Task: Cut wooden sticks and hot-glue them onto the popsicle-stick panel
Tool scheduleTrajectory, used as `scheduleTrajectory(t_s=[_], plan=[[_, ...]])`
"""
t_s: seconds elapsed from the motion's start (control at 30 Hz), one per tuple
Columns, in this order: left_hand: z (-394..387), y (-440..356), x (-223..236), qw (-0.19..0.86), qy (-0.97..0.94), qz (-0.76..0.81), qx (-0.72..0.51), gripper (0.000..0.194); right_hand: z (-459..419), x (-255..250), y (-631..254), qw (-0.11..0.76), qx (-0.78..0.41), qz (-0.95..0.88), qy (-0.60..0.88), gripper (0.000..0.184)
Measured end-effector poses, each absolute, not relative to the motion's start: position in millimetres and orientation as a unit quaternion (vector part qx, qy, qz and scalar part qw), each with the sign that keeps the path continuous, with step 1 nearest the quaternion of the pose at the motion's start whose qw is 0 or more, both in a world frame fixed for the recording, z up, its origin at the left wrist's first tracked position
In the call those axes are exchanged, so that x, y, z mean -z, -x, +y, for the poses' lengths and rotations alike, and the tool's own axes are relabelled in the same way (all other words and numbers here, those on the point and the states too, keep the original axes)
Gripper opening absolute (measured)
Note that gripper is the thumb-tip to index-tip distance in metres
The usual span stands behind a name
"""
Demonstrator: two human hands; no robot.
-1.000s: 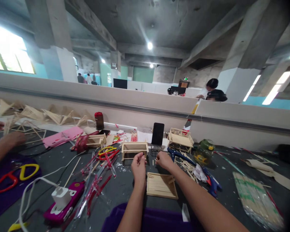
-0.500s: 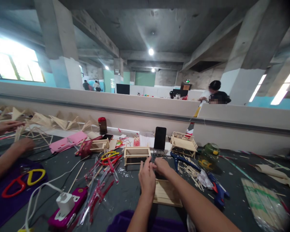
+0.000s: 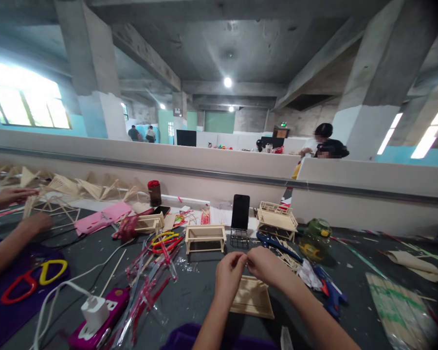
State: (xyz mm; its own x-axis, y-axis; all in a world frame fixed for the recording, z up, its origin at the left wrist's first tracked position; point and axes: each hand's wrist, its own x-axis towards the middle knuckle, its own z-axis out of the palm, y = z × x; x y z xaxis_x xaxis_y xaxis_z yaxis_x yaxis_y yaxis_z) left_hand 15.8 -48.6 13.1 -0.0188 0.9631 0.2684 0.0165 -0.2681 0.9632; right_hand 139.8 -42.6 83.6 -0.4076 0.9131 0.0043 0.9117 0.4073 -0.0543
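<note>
My left hand [image 3: 229, 274] and my right hand [image 3: 265, 266] meet fingertip to fingertip over a flat wooden stick panel [image 3: 251, 297]. Both are closed in a pinch; anything between the fingers is too small or hidden to make out. The panel lies on the dark table, partly covered by my hands. Just beyond my left hand stands a small wooden stick frame [image 3: 205, 234]. A phone [image 3: 240, 212] leans upright on a wire stand [image 3: 239, 237] behind my hands. To its right is a wooden model with railings [image 3: 276, 218].
Blue-handled glue gun [image 3: 329, 288], crumpled tissue [image 3: 309, 273], green bottle [image 3: 316, 238] and bagged sticks [image 3: 397, 304] lie right. Left are plastic wrappers [image 3: 149, 291], red-yellow scissors [image 3: 165, 241] and a purple power strip [image 3: 105, 313] with a cable. Another person's hands [image 3: 36, 226] work far left.
My hands have drawn slightly back and lower, from near the wooden frame's corner to above the panel. My left fingers, partly extended before, are now bent into a pinch.
</note>
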Motion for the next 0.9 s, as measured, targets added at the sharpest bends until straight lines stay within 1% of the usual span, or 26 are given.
scheduleTrajectory(t_s=[0.1,0.17,0.3,0.4,0.5,0.57,0.63,0.73,0.77,0.83,0.87,0.9], plan=[[-52,-21,-17,0.511,-0.564,0.371,-0.532,0.027,-59,-85,-148,0.034,-0.036,-0.827,0.56,0.019],[-55,-22,-20,0.531,-0.564,0.347,-0.529,0.022,-68,-85,-152,0.055,-0.043,-0.816,0.574,0.019],[-59,-20,-25,0.536,-0.562,0.349,-0.524,0.016,-79,-74,-156,0.11,-0.047,-0.802,0.585,0.023],[-61,-18,-29,0.538,-0.555,0.345,-0.533,0.013,-82,-64,-157,0.175,-0.065,-0.794,0.578,0.025],[-62,-17,-34,0.526,-0.536,0.351,-0.56,0.012,-84,-61,-156,0.259,-0.119,-0.772,0.568,0.026],[-61,-15,-38,0.513,-0.522,0.358,-0.58,0.01,-84,-63,-155,0.287,-0.165,-0.761,0.557,0.028],[-59,-13,-39,0.514,-0.522,0.361,-0.577,0.011,-83,-67,-153,0.28,-0.169,-0.763,0.557,0.029],[-55,-9,-37,0.525,-0.55,0.353,-0.545,0.014,-79,-71,-150,0.245,-0.12,-0.779,0.565,0.024],[-54,-8,-35,0.523,-0.558,0.357,-0.536,0.014,-77,-72,-150,0.233,-0.111,-0.783,0.566,0.028],[-52,-7,-33,0.524,-0.566,0.366,-0.521,0.014,-75,-71,-150,0.219,-0.115,-0.788,0.564,0.049],[-52,-6,-32,0.528,-0.566,0.367,-0.517,0.014,-75,-71,-150,0.221,-0.127,-0.79,0.558,0.058],[-52,-6,-32,0.534,-0.565,0.364,-0.513,0.014,-74,-70,-151,0.23,-0.144,-0.791,0.548,0.062]])
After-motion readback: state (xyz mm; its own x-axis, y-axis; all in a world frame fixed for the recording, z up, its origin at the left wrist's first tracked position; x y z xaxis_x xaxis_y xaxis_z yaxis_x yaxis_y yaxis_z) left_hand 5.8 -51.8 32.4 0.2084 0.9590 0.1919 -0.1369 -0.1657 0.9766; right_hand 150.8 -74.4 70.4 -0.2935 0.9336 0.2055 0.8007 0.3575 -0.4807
